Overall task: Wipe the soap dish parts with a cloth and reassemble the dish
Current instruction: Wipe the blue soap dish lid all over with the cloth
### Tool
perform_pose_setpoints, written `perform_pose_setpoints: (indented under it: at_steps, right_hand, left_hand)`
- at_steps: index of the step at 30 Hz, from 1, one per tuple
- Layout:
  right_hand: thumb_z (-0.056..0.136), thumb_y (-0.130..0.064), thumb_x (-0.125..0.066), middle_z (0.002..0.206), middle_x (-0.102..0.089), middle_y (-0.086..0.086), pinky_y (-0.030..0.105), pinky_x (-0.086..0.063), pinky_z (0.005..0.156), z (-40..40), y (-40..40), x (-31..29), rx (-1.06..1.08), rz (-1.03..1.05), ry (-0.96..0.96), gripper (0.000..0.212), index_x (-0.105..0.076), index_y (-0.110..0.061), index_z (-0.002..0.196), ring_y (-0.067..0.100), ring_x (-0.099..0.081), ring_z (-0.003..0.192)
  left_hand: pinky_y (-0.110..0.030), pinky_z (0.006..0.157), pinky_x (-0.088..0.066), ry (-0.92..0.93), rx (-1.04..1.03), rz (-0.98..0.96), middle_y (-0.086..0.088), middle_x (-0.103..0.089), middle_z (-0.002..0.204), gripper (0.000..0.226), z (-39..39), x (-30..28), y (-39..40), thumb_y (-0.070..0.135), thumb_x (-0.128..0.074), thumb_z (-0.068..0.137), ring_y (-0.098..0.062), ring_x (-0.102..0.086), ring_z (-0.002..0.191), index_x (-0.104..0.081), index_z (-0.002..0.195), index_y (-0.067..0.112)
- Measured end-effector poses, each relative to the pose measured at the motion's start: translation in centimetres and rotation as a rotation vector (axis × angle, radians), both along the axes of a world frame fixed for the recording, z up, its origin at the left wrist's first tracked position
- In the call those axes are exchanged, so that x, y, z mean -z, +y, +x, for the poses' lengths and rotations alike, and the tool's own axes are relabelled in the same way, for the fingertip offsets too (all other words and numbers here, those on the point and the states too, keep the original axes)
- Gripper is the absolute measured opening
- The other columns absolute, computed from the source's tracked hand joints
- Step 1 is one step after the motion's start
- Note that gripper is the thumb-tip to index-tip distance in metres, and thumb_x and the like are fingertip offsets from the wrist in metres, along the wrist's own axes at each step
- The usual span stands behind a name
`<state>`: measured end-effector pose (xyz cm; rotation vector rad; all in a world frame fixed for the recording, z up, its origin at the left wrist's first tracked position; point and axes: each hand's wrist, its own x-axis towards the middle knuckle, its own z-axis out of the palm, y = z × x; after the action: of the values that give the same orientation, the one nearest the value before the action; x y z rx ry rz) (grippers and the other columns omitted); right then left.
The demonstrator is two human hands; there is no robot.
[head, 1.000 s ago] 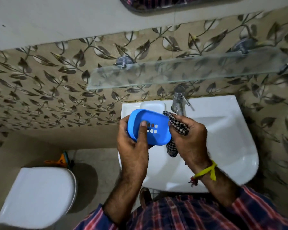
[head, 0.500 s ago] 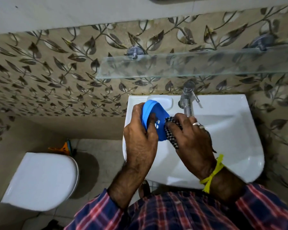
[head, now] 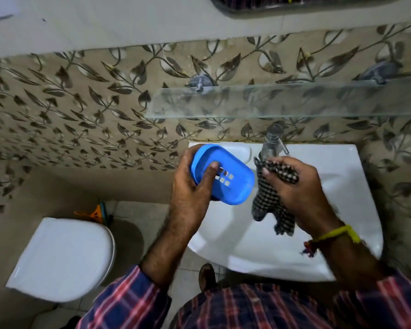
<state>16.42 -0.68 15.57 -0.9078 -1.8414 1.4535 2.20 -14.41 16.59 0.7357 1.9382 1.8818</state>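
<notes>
A blue plastic soap dish [head: 233, 179] with a cluster of square drain holes is held over the left rim of the white washbasin [head: 342, 210]. My left hand [head: 195, 186] grips it from the left, thumb pressed on its holed face. Whether it is one part or two stacked parts I cannot tell. My right hand [head: 297, 191] holds a bunched black-and-white checked cloth [head: 271, 200] just right of the dish, its loose end hanging over the basin. Cloth and dish are apart by a small gap.
A steel tap [head: 271, 143] stands at the basin's back, just behind the cloth. A glass shelf [head: 271, 103] juts from the leaf-patterned wall above. A white toilet with its lid down [head: 62, 257] is at the lower left, with an orange object [head: 93, 213] behind it.
The dish has turned from edge-on to face up in my left hand. My right hand has drawn the cloth off the dish to the right. The camera view has shifted.
</notes>
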Motion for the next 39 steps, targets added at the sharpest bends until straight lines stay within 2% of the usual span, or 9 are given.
perform_pose_setpoints:
  at_steps: [3, 10, 14, 18, 21, 24, 29, 34, 39]
  right_hand:
    - [0.083, -0.019, -0.079, 0.086, -0.078, -0.009, 0.016, -0.054, 0.073, -1.2, -0.7, -0.3, -0.170, -0.150, 0.160, 0.012, -0.074, -0.024, 0.092, 0.003, -0.071, 0.077]
    - [0.077, 0.008, -0.077, 0.081, -0.077, -0.015, 0.015, -0.053, 0.071, -0.8, -1.0, -0.2, -0.061, -0.137, 0.108, 0.036, -0.070, -0.026, 0.087, 0.000, -0.069, 0.071]
    - [0.071, -0.001, -0.076, 0.086, -0.069, -0.022, 0.011, -0.047, 0.081, -1.0, -3.9, -0.1, 0.162, 0.330, 0.008, 0.035, -0.069, -0.025, 0.095, 0.003, -0.062, 0.080]
    - [0.078, -0.003, -0.077, 0.099, -0.070, 0.007, 0.030, -0.047, 0.087, -0.6, -5.6, 0.7, 0.091, 0.712, -0.022, 0.032, -0.069, -0.006, 0.108, 0.023, -0.062, 0.095]
    - [0.078, -0.001, -0.082, 0.101, -0.071, 0.007, 0.037, -0.054, 0.084, -0.2, -5.4, 0.6, -0.092, 0.738, -0.003, 0.034, -0.072, -0.006, 0.110, 0.024, -0.066, 0.095]
    - [0.076, 0.005, -0.081, 0.104, -0.073, -0.002, 0.034, -0.056, 0.085, 0.5, -5.0, -0.1, -0.322, 0.483, 0.050, 0.039, -0.075, -0.014, 0.110, 0.012, -0.068, 0.098]
    - [0.085, -0.006, -0.076, 0.082, -0.077, -0.008, 0.018, -0.056, 0.061, 0.7, -3.4, -1.7, 0.028, 0.112, 0.146, 0.020, -0.076, -0.015, 0.102, 0.002, -0.070, 0.068]
    - [0.077, 0.010, -0.073, 0.100, -0.073, 0.005, 0.021, -0.050, 0.089, 0.0, -3.3, -3.2, -0.064, 0.509, 0.047, 0.031, -0.075, -0.006, 0.104, 0.012, -0.067, 0.095]
    - [0.073, 0.007, -0.058, 0.115, -0.068, 0.009, 0.044, -0.050, 0.094, -1.6, -5.6, -2.7, -0.183, 0.629, -0.050, 0.045, -0.070, -0.003, 0.115, 0.027, -0.063, 0.107]
  left_hand:
    - [-0.041, 0.070, -0.061, -0.086, 0.048, 0.096, 0.008, -0.070, 0.109, 0.032, -0.1, 0.8, 0.6, 0.018, -0.071, 0.089, -0.014, -0.069, 0.096, -0.066, 0.110, 0.042]
    - [-0.031, 0.056, -0.059, -0.333, 0.010, 0.177, 0.007, -0.074, 0.106, 0.033, 0.2, 2.6, 1.9, 0.021, -0.074, 0.090, -0.011, -0.070, 0.086, -0.065, 0.119, 0.035]
    - [-0.036, 0.069, -0.060, -0.442, -0.360, 0.073, -0.014, -0.063, 0.124, 0.029, 2.3, 2.6, 3.3, 0.035, -0.060, 0.099, -0.029, -0.070, 0.101, -0.052, 0.126, 0.028]
    - [-0.031, 0.075, -0.060, -0.748, -0.176, 0.102, -0.005, -0.070, 0.127, 0.082, 4.0, 1.5, 3.3, 0.085, -0.037, 0.072, -0.021, -0.071, 0.109, -0.064, 0.130, 0.033]
    - [-0.028, 0.075, -0.057, -0.774, -0.036, 0.094, -0.007, -0.073, 0.118, 0.095, 2.7, 1.1, 2.8, 0.089, -0.033, 0.066, -0.016, -0.073, 0.094, -0.065, 0.127, 0.023]
    - [-0.038, 0.079, -0.060, -0.820, 0.062, 0.084, -0.014, -0.073, 0.109, 0.089, 1.5, 1.1, 2.4, 0.082, -0.032, 0.084, -0.024, -0.072, 0.085, -0.071, 0.122, 0.011]
    - [-0.040, 0.090, -0.057, -0.782, 0.182, 0.176, -0.002, -0.073, 0.121, 0.064, 1.7, 1.8, 1.6, 0.074, -0.029, 0.090, -0.020, -0.071, 0.103, -0.065, 0.131, 0.040]
    - [-0.042, 0.095, -0.055, -0.818, 0.267, 0.186, -0.001, -0.065, 0.138, 0.066, 3.1, 2.8, 1.4, 0.076, -0.030, 0.091, -0.023, -0.064, 0.122, -0.057, 0.140, 0.041]
    - [-0.042, 0.101, -0.053, -0.832, 0.292, 0.193, -0.009, -0.060, 0.143, 0.063, 3.3, 2.8, 1.3, 0.066, -0.029, 0.099, -0.029, -0.059, 0.131, -0.052, 0.146, 0.030]
